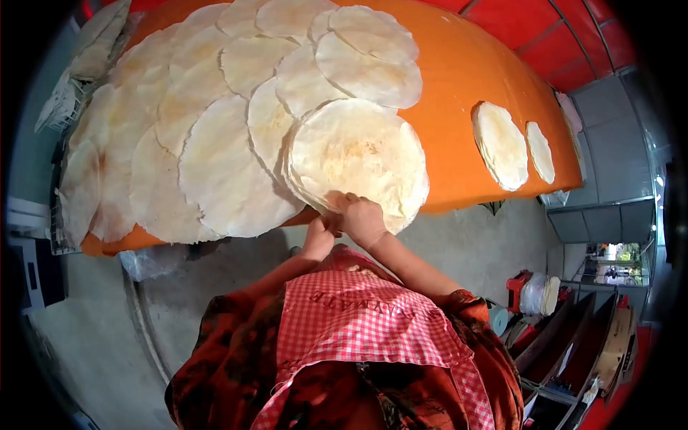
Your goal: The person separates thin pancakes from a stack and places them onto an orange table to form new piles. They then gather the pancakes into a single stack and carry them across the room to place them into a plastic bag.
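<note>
A stack of thin round flatbreads, pale with light brown patches, lies at the near edge of the orange-covered table. My right hand is closed on the stack's near rim, its fingertips over the top bread. Close beside it, my left hand is curled just under the same rim, fingers pressed together. What the left fingers pinch, if anything, is hidden. Many overlapping single flatbreads cover the left half of the table, some hanging slightly past its front edge.
Two smaller piles of flatbread, a nearer pile and a farther pile, lie toward the table's right end. Dark red shelving stands on the floor at lower right. Clear plastic hangs below the table's front left.
</note>
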### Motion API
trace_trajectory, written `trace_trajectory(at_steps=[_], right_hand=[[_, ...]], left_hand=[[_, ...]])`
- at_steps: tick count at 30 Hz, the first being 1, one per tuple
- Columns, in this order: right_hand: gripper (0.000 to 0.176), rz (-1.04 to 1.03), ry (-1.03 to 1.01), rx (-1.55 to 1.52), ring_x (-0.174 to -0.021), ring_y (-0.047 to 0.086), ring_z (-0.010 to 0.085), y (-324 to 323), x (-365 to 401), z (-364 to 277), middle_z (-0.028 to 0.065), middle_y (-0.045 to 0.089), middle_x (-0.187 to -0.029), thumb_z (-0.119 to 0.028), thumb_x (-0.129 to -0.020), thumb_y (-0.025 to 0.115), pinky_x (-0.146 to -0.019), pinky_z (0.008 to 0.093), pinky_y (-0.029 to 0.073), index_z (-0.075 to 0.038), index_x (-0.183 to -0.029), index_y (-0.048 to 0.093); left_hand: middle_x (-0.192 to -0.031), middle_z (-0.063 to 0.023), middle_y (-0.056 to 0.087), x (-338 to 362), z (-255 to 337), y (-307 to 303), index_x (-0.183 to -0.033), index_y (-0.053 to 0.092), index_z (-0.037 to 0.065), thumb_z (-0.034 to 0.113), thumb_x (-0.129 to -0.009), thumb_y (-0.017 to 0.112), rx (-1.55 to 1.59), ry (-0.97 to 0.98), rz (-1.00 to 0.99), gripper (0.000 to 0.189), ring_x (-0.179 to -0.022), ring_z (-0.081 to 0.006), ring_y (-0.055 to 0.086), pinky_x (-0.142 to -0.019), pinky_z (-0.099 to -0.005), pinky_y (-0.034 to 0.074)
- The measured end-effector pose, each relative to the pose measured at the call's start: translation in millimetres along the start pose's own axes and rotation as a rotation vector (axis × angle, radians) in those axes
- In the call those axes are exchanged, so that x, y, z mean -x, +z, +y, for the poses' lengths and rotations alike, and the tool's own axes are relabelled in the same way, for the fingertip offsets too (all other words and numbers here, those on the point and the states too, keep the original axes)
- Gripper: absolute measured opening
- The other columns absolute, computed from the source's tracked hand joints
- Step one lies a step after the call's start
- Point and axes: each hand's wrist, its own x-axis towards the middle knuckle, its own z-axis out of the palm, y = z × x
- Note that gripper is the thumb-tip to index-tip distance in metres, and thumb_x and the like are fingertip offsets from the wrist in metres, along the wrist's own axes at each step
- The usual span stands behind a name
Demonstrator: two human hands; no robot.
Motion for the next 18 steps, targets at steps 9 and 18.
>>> trace_trajectory(at_steps=[9,18], right_hand=[[0.045,-0.047,-0.017,-0.244,-0.079,0.066,0.0348,-10,-8,-9,0.0154,0.066,-0.093,-0.022,-0.083,0.060,-0.072,0.0406,0.054,-0.011,-0.126,0.054],[0.041,-0.190,0.158,-0.130,-0.081,0.066,0.0376,-45,-34,-32,0.0198,0.067,-0.085,-0.024,-0.080,0.061,-0.071,0.0444,0.053,-0.007,-0.117,0.056]], left_hand=[[-0.113,-0.0042,0.054,-7,-3,13,-0.124,0.051,0.004,0.017,-0.101,0.042,0.657,-0.031,-0.047,0.028,-0.103,-0.0124,0.052,-0.086,-0.0271,0.044],[-0.134,-0.0224,0.044,7,21,0,-0.129,0.046,0.000,0.005,-0.090,0.058,-0.415,0.532,-0.201,0.041,-0.123,-0.0377,0.047,-0.099,-0.0414,0.041]])
